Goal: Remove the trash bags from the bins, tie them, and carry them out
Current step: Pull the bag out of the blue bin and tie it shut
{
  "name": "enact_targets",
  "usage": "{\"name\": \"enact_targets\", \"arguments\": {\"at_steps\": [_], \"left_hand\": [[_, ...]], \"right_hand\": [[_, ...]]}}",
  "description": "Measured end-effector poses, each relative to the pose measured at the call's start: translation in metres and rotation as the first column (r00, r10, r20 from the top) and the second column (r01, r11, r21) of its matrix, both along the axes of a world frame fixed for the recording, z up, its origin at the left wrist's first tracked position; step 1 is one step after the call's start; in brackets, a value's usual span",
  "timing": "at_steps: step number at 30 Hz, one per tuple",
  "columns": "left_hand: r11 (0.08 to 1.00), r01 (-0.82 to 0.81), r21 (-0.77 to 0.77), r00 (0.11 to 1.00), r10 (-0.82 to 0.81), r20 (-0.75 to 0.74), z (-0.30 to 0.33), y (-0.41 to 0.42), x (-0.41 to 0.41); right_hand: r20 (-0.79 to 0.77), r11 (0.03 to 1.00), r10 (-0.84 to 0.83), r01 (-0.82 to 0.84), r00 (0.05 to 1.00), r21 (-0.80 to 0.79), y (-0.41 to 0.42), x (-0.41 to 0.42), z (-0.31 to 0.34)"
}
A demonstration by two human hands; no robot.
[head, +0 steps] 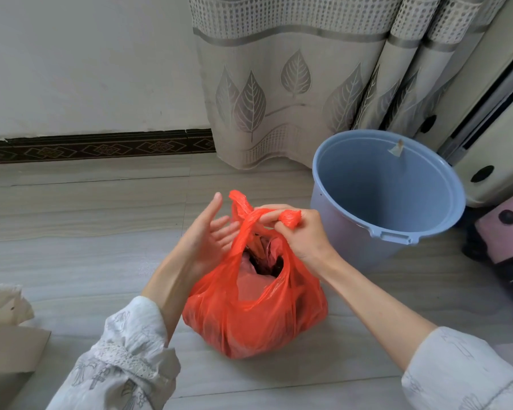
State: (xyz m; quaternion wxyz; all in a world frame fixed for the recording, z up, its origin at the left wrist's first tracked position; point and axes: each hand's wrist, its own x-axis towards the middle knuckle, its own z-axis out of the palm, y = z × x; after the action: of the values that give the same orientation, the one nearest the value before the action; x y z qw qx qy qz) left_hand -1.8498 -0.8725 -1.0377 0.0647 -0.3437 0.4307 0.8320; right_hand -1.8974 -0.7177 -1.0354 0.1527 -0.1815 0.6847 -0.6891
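A full red plastic trash bag (255, 306) stands on the tiled floor in the middle of the view. Its two handles cross in a loose twist above the bag's open mouth. My right hand (299, 232) pinches one twisted handle end between thumb and fingers. The other handle end sticks up free beside it. My left hand (211, 238) hovers just left of the twist with fingers straight and palm turned toward the bag, holding nothing. To the right of the bag stands a blue plastic bin (385, 196), with no bag inside.
A leaf-patterned curtain (279, 84) hangs behind the bag and bin. A cream appliance (492, 137) stands at the far right, with a pink and black object (504, 250) below it. Cardboard (9, 350) lies at the lower left. A white wall with dark skirting runs along the back.
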Motion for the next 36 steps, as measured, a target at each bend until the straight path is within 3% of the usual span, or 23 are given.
{"name": "enact_targets", "arguments": {"at_steps": [2, 4, 7, 9, 11, 13, 15, 19, 22, 28, 33, 36], "left_hand": [[0.973, 0.21, -0.094, 0.977, -0.207, 0.04, -0.002, 0.001, 0.0], [0.965, 0.239, -0.109, 0.971, -0.239, 0.014, -0.004, -0.001, -0.004], [0.987, 0.147, -0.071, 0.988, -0.15, -0.04, -0.006, 0.0, -0.013], [0.999, -0.027, -0.028, 0.995, 0.024, -0.095, -0.007, 0.002, -0.018], [0.984, -0.177, 0.025, 0.972, 0.179, -0.151, -0.007, 0.004, -0.019], [0.963, -0.251, 0.098, 0.942, 0.267, -0.203, -0.008, 0.005, -0.017], [0.937, -0.298, 0.181, 0.913, 0.335, -0.232, -0.011, 0.005, -0.013], [0.933, -0.339, 0.121, 0.909, 0.358, -0.212, -0.033, -0.003, -0.008], [0.934, -0.357, 0.012, 0.918, 0.353, -0.181, -0.052, -0.01, -0.003], [0.905, -0.384, -0.184, 0.923, 0.375, -0.082, -0.084, -0.03, 0.009], [0.877, -0.415, -0.241, 0.908, 0.416, -0.047, -0.089, -0.032, 0.011], [0.902, -0.401, -0.163, 0.914, 0.381, -0.137, -0.08, -0.027, 0.005]], "right_hand": [[-0.04, 0.999, 0.042, -0.041, 0.998, 0.028, 0.0, 0.0, -0.003], [-0.081, 0.995, 0.077, -0.072, 0.994, 0.064, -0.001, 0.001, -0.004], [-0.167, 0.987, 0.115, -0.094, 0.979, 0.126, -0.001, 0.001, -0.008], [-0.161, 0.983, 0.14, -0.117, 0.977, 0.144, 0.0, 0.003, -0.009], [-0.003, 0.987, 0.143, -0.142, 0.99, 0.072, 0.001, 0.004, -0.005], [0.286, 0.987, 0.115, -0.076, 0.951, -0.142, 0.002, 0.002, -0.005], [0.514, 0.948, 0.051, 0.12, 0.857, -0.294, 0.009, -0.004, -0.006], [0.759, 0.869, 0.051, 0.346, 0.649, -0.354, 0.037, 0.005, -0.015], [0.801, 0.919, -0.001, 0.317, 0.598, -0.235, 0.06, 0.013, -0.025], [0.651, 0.98, -0.196, 0.17, 0.733, 0.103, 0.102, 0.021, -0.054], [0.66, 0.963, -0.271, 0.189, 0.7, 0.194, 0.122, 0.016, -0.065], [0.677, 0.939, -0.336, 0.285, 0.655, 0.191, 0.12, 0.014, -0.066]]}}
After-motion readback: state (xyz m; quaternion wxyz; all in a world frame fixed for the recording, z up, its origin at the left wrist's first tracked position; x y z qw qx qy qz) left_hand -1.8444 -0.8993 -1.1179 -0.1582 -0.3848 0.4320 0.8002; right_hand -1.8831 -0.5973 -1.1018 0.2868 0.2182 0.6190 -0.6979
